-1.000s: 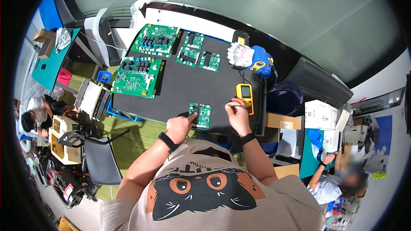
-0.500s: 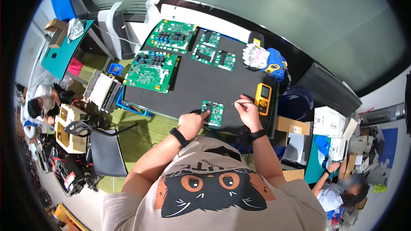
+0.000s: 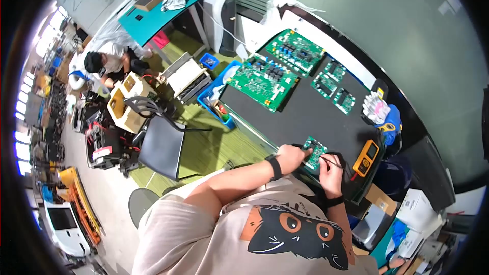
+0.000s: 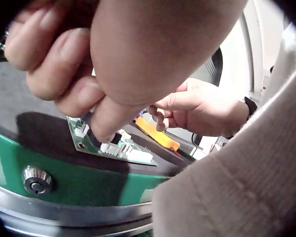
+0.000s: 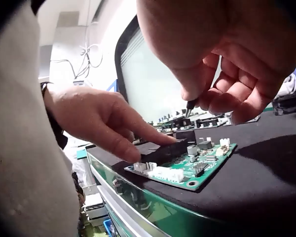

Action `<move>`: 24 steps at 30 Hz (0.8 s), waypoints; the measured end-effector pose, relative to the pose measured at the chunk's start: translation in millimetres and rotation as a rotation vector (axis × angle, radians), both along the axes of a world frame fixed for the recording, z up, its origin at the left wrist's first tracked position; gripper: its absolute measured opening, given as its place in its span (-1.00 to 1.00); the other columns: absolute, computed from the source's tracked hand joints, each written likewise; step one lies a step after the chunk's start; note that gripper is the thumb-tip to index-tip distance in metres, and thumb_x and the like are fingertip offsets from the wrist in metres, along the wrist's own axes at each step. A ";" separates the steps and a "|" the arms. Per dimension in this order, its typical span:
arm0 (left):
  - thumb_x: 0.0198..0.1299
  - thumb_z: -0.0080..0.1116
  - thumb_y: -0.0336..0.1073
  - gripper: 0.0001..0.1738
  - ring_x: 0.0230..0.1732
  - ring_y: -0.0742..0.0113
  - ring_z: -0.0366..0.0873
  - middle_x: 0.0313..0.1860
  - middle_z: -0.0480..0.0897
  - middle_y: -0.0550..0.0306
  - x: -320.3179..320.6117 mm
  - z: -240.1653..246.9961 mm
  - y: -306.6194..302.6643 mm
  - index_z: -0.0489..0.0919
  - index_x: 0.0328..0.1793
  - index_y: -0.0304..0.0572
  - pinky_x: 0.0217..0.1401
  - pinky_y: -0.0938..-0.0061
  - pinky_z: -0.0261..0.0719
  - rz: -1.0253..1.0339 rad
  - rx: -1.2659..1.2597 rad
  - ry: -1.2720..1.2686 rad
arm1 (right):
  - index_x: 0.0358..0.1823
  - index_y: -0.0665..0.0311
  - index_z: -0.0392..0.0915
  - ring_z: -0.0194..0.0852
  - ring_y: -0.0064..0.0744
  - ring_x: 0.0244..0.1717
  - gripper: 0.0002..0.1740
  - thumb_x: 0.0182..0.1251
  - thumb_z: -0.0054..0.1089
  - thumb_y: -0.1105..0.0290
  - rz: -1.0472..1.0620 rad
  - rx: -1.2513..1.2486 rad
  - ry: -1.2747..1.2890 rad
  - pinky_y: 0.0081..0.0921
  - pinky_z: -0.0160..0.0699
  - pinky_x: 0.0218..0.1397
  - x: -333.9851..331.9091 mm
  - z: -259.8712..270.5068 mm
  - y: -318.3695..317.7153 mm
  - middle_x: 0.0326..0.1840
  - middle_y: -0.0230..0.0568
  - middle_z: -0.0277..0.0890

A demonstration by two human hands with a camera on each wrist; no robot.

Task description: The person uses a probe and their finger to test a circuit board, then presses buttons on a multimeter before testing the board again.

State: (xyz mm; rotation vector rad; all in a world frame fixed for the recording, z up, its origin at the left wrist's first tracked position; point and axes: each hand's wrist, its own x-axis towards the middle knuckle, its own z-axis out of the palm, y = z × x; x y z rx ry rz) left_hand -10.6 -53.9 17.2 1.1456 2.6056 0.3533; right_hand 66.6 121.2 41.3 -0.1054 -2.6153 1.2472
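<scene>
The left hand point(image 3: 291, 157) is stretched out, and one straight finger presses down on the near corner of the small green circuit board point(image 3: 315, 152). It pushes on the board and does not wrap round it. The right wrist view shows that fingertip on a white plastic plug at the board's edge. The right hand point(image 3: 330, 169) is just beside the left one, and its fingers are curled tight to pinch a thin dark metal probe point(image 5: 190, 106). The probe's tip points down and hangs a little above the far side of the board. I cannot tell if it touches any part. The board lies flat on the black table mat point(image 3: 305, 117), close to the edge nearest the person, right under both hands. A yellow hand meter point(image 3: 368, 157) lies on the mat just past the right hand. This looks like the testing step: one hand holds the board down while the other brings the probe to it. The next move needs a steady hand to set the tip on one tiny spot, with the board held flat. No words can be read on the board or the meter, because they are too small.
</scene>
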 end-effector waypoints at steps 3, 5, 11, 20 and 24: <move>0.28 0.00 -0.30 -0.43 -0.45 0.13 0.69 -0.45 0.68 0.12 2.1 0.6 0.6 0.42 0.46 0.22 -0.50 0.26 0.57 0.005 0.011 -0.001 | -0.18 0.35 0.59 0.53 -0.01 -0.20 -0.89 0.29 0.17 0.53 0.122 0.100 0.035 -0.25 0.54 -0.11 -0.2 11.1 -7.1 -0.23 -0.04 0.52; 0.28 0.00 -0.30 -0.43 -0.48 0.11 0.68 -0.51 0.66 0.11 0.5 -15.4 -0.6 0.42 0.46 0.23 -0.52 0.24 0.56 0.011 0.094 0.013 | -0.16 0.34 0.58 0.52 0.01 -0.15 -0.87 0.27 0.18 0.55 0.157 0.084 0.036 -0.23 0.52 -0.05 -1.6 23.4 -13.9 -0.22 -0.04 0.51; 0.28 0.00 -0.31 -0.40 -0.48 0.14 0.67 -0.52 0.65 0.15 1.1 8.9 -1.8 0.39 0.48 0.27 -0.51 0.24 0.56 0.015 0.023 0.007 | -0.13 0.35 0.59 0.56 -0.15 -0.20 -0.88 0.35 0.16 0.52 -0.048 0.027 0.195 -0.38 0.53 -0.13 -14.8 36.0 -5.4 -0.23 -0.07 0.55; 0.29 0.05 -0.25 -0.42 -0.37 0.23 0.69 -0.45 0.68 0.20 -1.1 6.3 -1.4 0.41 0.47 0.27 -0.41 0.31 0.61 -0.002 0.003 0.010 | -0.12 0.36 0.61 0.58 -0.47 -0.34 -0.86 0.38 0.19 0.47 -0.188 -0.249 -0.105 -0.53 0.55 -0.22 -21.9 -61.4 37.6 -0.30 -0.18 0.61; 0.32 0.05 -0.20 -0.46 -0.39 0.21 0.69 -0.46 0.67 0.19 0.2 8.0 -1.6 0.42 0.46 0.27 -0.43 0.30 0.60 -0.014 0.011 -0.005 | -0.15 0.39 0.60 0.63 -0.12 -0.23 -0.86 0.36 0.15 0.48 -0.187 -0.156 -0.136 -0.35 0.59 -0.12 -22.7 -61.3 31.8 -0.22 -0.02 0.61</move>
